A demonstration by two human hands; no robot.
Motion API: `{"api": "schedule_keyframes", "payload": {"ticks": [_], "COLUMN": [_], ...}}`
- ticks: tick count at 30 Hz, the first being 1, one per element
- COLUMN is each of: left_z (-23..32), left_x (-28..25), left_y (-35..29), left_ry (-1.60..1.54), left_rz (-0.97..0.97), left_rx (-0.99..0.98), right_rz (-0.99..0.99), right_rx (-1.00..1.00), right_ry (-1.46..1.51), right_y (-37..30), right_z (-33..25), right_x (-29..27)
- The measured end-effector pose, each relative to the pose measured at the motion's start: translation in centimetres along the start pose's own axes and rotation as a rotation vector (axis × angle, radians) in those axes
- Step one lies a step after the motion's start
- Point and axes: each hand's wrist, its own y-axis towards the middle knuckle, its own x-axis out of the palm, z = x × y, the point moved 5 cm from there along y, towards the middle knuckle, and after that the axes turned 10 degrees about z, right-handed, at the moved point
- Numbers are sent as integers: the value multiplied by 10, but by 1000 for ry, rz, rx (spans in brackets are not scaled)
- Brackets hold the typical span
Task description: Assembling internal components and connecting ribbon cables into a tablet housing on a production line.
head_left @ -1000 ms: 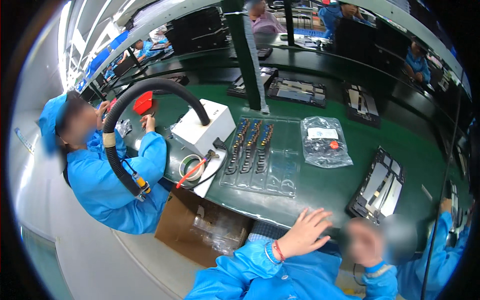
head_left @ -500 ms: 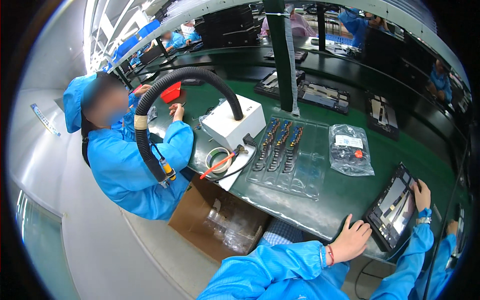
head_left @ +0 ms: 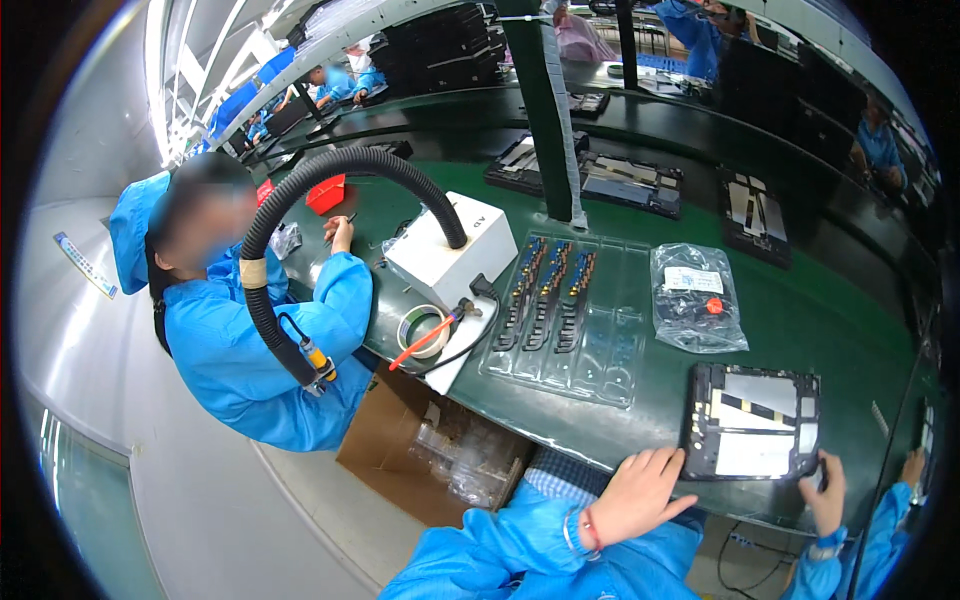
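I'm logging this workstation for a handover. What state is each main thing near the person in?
Black-framed device: uncovered, inner panels showing, lying flat
Clear tray: partly filled, three columns of small parts
Plastic bag: dark contents inside; cannot tell whether sealed
Cardboard box: open, clear plastic inside
Black hose: bent into an arch
Tape roll: lying flat

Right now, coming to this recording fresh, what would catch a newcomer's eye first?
Probably the fat black hose, arching from the white box on the green table across the left of the view. Next comes the opened flat device at lower right, with the left hand and right hand by its near corners.
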Motion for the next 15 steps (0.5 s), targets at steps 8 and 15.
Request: {"api": "schedule_keyframes", "payload": {"ticks": [8, 15], "left_z": [-25, -43], "left_x": [-28, -47], "left_y": [-5, -7], "left_ry": [64, 51], "left_rz": [156, 217], "left_rx": [-37, -51], "right_rz": [30, 34], "right_rx": [138, 81], "right_ry": [-46, -49], "right_y": [-37, -34], "right_z": [-56, -97], "right_x": [19, 47]}}
